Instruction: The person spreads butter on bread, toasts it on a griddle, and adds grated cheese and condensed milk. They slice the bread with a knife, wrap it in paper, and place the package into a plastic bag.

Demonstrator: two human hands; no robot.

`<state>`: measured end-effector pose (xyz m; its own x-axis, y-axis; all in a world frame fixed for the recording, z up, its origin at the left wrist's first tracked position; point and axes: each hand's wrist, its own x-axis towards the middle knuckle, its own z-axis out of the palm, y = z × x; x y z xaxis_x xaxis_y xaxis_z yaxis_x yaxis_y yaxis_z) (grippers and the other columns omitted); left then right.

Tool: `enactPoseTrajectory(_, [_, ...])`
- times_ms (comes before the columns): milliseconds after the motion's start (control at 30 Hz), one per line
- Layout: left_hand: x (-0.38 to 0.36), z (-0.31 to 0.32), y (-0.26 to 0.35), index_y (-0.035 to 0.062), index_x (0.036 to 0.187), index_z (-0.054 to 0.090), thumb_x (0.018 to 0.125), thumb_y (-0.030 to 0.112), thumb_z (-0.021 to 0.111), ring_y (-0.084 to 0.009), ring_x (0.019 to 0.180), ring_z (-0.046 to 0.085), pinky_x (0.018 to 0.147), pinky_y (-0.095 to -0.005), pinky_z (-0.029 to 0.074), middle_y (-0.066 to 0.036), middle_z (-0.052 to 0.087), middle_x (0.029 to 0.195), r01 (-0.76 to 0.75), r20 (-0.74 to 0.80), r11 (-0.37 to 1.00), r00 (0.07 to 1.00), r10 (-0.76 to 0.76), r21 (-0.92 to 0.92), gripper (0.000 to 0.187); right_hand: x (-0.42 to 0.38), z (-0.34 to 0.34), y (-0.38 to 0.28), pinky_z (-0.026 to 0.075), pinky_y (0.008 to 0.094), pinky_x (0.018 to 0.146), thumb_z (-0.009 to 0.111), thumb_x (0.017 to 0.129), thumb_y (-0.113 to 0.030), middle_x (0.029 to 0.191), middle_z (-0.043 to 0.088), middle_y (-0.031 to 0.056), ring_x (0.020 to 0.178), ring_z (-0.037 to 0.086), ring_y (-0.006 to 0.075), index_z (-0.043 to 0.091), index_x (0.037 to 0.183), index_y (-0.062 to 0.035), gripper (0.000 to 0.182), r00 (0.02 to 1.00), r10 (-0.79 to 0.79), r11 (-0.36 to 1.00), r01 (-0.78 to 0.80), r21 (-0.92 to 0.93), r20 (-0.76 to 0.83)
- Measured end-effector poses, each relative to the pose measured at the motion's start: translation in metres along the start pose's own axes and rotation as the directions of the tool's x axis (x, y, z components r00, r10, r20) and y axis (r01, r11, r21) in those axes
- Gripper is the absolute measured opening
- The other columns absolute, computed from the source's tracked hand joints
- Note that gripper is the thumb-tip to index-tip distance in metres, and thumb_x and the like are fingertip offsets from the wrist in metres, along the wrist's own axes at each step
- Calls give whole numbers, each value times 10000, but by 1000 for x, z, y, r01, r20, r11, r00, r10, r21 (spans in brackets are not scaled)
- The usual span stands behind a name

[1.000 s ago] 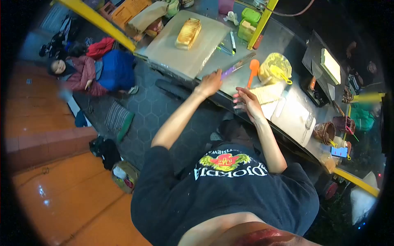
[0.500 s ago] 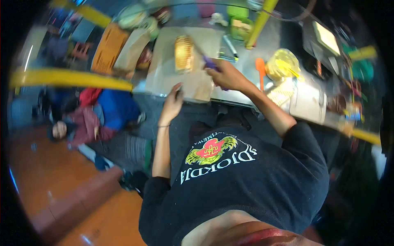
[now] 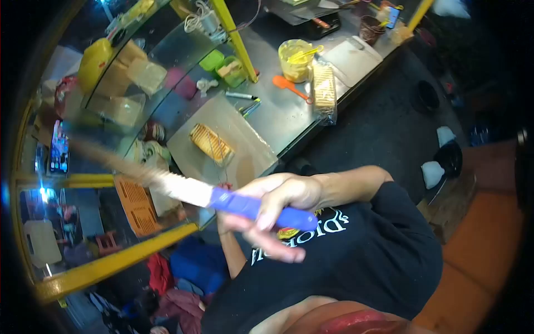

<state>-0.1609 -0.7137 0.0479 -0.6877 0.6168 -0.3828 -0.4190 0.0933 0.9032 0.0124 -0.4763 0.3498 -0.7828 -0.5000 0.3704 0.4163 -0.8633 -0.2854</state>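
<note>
My right hand (image 3: pixel 286 195) is raised close to the camera, closed around the purple handle of a knife (image 3: pixel 253 209). The blade points to the left and is blurred towards its tip. Behind the knife and the right hand, most of my left hand is hidden; only its forearm (image 3: pixel 233 256) shows well, so its fingers cannot be made out. Beyond both hands, a toasted loaf of bread (image 3: pixel 211 143) with browned grill marks lies on a sheet of brown paper (image 3: pixel 253 146) on the metal counter. The knife is apart from the bread.
Right of the paper are markers (image 3: pixel 242 96), an orange spatula (image 3: pixel 292 88), a tub of yellow spread (image 3: pixel 295 60) and a packaged loaf (image 3: pixel 324 89). Green containers (image 3: pixel 231 72) stand behind. Yellow posts (image 3: pixel 236 39) frame the counter; an orange printed sheet (image 3: pixel 136 206) is at left.
My right hand has lifted the knife from beside the bread up towards the camera, its blade swinging left. My view has turned, and the left hand has become mostly hidden.
</note>
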Motion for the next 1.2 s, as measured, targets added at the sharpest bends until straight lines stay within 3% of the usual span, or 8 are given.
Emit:
enactPoseTrajectory(133, [-42,49,153,53,1112,546,1027,291,489,-48,488,378,461,-221,333,29,414,648,49,309,963,942,-133,264,258,-65,-48,15,461,365,453,533,888,-132,600,557,153,471,536,245,429,1046,-50,206,905,-423,891,407,-201,-42])
enactPoseTrajectory(200, [-52,71,220,22,1145,559,1032,348,452,-69,507,419,511,-254,361,-25,472,673,-271,474,727,876,-85,631,361,-105,-49,11,427,336,449,502,873,-93,573,504,87,451,464,192,438,1020,-62,164,746,-659,730,606,-317,-93])
enactPoseTrajectory(300, [-68,132,304,-43,1193,558,944,658,382,-98,561,440,537,-264,342,-5,469,637,-634,822,620,568,-31,462,765,-152,-36,3,417,317,464,465,867,-64,557,410,20,453,392,144,414,981,-88,127,458,-881,462,776,-429,-120])
enactPoseTrajectory(433, [-81,203,368,-79,1163,532,907,731,347,-260,582,597,561,-339,456,-115,552,662,-841,996,536,32,-87,74,869,-199,-15,-1,368,236,443,479,902,-34,559,391,-5,448,370,94,436,929,-83,71,126,-987,51,828,-558,98])
enactPoseTrajectory(700, [-76,240,347,-91,1171,526,829,651,635,-275,594,656,509,-337,496,-191,637,729,-446,916,841,-378,133,-306,824,-207,-28,20,365,264,476,464,910,-74,593,392,7,455,368,107,459,971,-77,61,122,-991,77,851,-520,53])
enactPoseTrajectory(767, [-34,225,347,-139,1421,320,901,206,649,-278,858,716,677,-295,577,-200,646,1168,-692,779,432,-626,39,-579,705,-205,-33,22,367,265,475,461,912,-75,593,390,8,454,367,108,458,975,-77,63,116,-992,75,845,-529,45])
enactPoseTrajectory(1033, [-68,197,310,-134,1183,556,934,230,572,-234,812,702,667,-307,559,-186,693,965,-778,982,614,22,-187,134,440,-188,-47,-6,363,280,495,440,928,-86,608,396,22,465,370,124,447,993,-79,66,231,-972,177,816,-550,31])
enactPoseTrajectory(1200, [-70,186,307,-121,1179,551,926,296,586,-249,753,686,626,-316,540,-185,679,906,-798,973,556,177,-150,231,489,-182,-62,-14,369,283,505,425,937,-91,625,412,29,477,382,127,447,1010,-76,78,282,-959,237,804,-545,-1])
